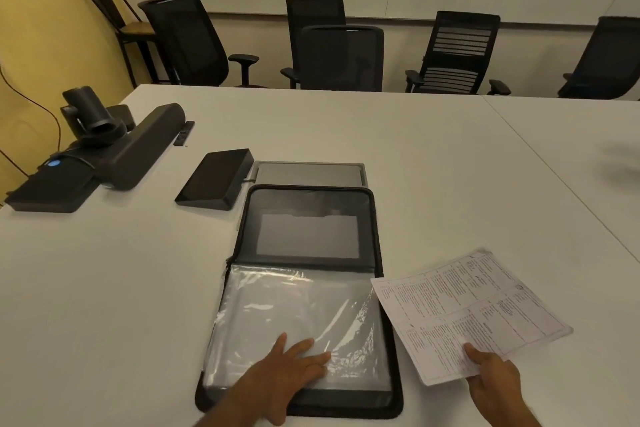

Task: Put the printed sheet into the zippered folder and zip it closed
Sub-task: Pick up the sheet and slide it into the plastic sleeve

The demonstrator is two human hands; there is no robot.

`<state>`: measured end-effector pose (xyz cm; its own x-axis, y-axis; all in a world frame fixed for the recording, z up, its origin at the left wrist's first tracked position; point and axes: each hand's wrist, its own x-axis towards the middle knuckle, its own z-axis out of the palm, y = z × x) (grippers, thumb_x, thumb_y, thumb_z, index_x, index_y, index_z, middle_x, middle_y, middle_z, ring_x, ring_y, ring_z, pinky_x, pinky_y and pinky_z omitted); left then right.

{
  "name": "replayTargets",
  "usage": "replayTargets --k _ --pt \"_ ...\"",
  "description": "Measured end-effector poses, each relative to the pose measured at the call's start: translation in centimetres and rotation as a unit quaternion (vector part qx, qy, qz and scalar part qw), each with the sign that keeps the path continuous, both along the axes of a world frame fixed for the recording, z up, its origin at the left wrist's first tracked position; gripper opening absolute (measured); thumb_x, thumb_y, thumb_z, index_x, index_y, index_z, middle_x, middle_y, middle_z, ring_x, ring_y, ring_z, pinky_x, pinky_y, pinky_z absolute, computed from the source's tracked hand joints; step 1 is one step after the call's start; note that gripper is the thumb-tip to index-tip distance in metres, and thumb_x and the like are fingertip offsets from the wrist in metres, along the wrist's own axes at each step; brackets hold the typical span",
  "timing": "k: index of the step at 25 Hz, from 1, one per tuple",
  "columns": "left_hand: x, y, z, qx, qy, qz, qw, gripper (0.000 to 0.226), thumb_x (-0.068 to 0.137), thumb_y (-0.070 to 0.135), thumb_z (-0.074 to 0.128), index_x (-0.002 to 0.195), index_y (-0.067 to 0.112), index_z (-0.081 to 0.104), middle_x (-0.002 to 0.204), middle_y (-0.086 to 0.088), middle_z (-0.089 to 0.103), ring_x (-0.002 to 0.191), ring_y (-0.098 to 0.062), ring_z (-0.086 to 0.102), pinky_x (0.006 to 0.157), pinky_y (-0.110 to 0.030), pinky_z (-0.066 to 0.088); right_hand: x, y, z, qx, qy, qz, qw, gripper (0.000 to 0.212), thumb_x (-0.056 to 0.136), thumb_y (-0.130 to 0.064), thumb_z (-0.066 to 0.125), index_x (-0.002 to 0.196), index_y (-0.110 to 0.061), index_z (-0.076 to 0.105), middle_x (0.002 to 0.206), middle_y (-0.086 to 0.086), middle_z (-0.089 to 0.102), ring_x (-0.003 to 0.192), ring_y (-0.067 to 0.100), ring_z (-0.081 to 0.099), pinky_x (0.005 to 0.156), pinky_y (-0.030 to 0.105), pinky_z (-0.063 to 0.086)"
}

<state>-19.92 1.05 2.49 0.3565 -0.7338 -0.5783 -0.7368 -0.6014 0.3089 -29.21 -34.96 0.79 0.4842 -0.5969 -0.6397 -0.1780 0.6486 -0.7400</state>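
Two hands are working: right hand [491, 374] pinching the sheet [467, 312] at its near edge; left hand [291, 360], flat and ungripping, pinning the folder's [311, 198] sleeve [294, 302]; best to slide the sheet's far edge in leftward.

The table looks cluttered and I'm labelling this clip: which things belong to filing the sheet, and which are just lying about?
Part of the job:
- printed sheet, held by the right hand
- zippered folder, lying open, left hand flat on its clear sleeves

Just lying about:
- conference camera
- speaker bar
- black wedge-shaped device
- grey tray behind the folder
- office chairs
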Motion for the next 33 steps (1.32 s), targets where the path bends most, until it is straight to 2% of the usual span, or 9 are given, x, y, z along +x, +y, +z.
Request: replayTargets --k 3,5,9,13,19,22,25,28,33 --pt "0.3 1.5 -0.6 -0.005 -0.008 0.004 1.000 0.101 0.078 0.010 0.074 0.155 0.032 0.012 0.165 0.013 -0.006 0.148 -0.011 -0.017 0.120 -0.051 -0.013 -0.7 0.6 -0.6 -0.006 0.011 -0.013 1.000 0.060 0.085 0.013 0.057 0.140 -0.006 0.041 0.141 0.016 0.050 0.110 0.038 0.055 0.101 0.053 0.044" --pt "0.2 1.7 -1.1 -0.030 -0.009 0.021 0.999 0.091 0.081 0.026 0.072 0.153 0.034 0.017 0.165 0.013 0.001 0.150 -0.012 -0.010 0.120 -0.051 -0.012 -1.1 1.1 -0.7 -0.009 0.017 -0.026 0.999 0.061 0.084 0.013 0.058 0.139 -0.006 0.041 0.140 0.017 0.051 0.111 0.038 0.055 0.100 0.054 0.044" --pt "-0.8 -0.8 -2.1 -0.078 -0.064 0.097 0.990 0.068 0.087 0.056 0.056 0.146 0.034 0.030 0.155 0.007 0.034 0.145 -0.020 0.024 0.119 -0.046 0.014 -2.2 1.6 -1.0 -0.009 0.025 -0.044 0.999 0.061 0.083 0.015 0.059 0.139 -0.003 0.041 0.140 0.019 0.050 0.115 0.040 0.054 0.102 0.057 0.042" --pt "-1.7 -3.8 -3.1 -0.060 -0.151 0.108 0.981 0.054 0.093 0.043 0.057 0.139 0.023 0.036 0.148 -0.002 0.037 0.127 -0.028 0.042 0.102 -0.045 0.040 -3.3 1.5 -1.4 -0.016 0.045 -0.057 0.997 0.063 0.081 0.016 0.060 0.138 -0.001 0.041 0.141 0.020 0.049 0.121 0.044 0.052 0.102 0.060 0.042" --pt "-2.1 -4.7 -4.0 -0.040 -0.191 0.079 0.978 0.037 0.093 0.003 0.047 0.129 0.008 0.051 0.138 -0.012 0.047 0.119 -0.035 0.046 0.091 -0.048 0.044 -4.6 1.1 -1.4 -0.023 0.052 -0.063 0.996 0.061 0.082 0.017 0.058 0.138 -0.002 0.042 0.141 0.020 0.049 0.121 0.044 0.051 0.102 0.057 0.043" --pt "-2.1 -4.7 -4.2 -0.057 -0.197 0.089 0.975 0.036 0.091 0.000 0.044 0.124 0.009 0.055 0.129 -0.011 0.055 0.116 -0.033 0.050 0.090 -0.046 0.045 -5.0 0.9 -1.5 -0.034 0.051 -0.066 0.996 0.062 0.082 0.016 0.059 0.139 -0.001 0.041 0.143 0.019 0.048 0.125 0.043 0.048 0.106 0.057 0.040" --pt "-2.2 -5.2 -3.6 -0.093 -0.187 0.214 0.954 0.024 0.098 0.017 0.046 0.113 0.019 0.065 0.115 -0.003 0.067 0.105 -0.022 0.060 0.089 -0.037 0.049 -5.2 0.9 -1.5 -0.037 0.053 -0.065 0.996 0.062 0.082 0.015 0.060 0.139 -0.001 0.042 0.141 0.020 0.049 0.123 0.043 0.050 0.105 0.055 0.041" --pt "-2.3 -5.2 -3.6 -0.192 -0.159 0.368 0.896 0.022 0.098 0.038 0.052 0.105 0.028 0.070 0.104 0.010 0.071 0.094 -0.008 0.062 0.088 -0.024 0.050 -5.2 1.0 -1.4 -0.034 0.059 -0.060 0.996 0.061 0.080 0.016 0.060 0.137 0.000 0.043 0.139 0.020 0.052 0.120 0.043 0.052 0.104 0.055 0.042" --pt "-2.2 -5.4 -3.2 -0.232 -0.138 0.437 0.858 0.017 0.092 0.044 0.063 0.097 0.030 0.071 0.096 0.013 0.072 0.078 -0.001 0.056 0.081 -0.013 0.045 -5.0 0.6 -1.1 -0.045 0.070 -0.059 0.995 0.059 0.078 0.015 0.063 0.133 0.000 0.047 0.135 0.020 0.055 0.115 0.042 0.056 0.101 0.053 0.044"
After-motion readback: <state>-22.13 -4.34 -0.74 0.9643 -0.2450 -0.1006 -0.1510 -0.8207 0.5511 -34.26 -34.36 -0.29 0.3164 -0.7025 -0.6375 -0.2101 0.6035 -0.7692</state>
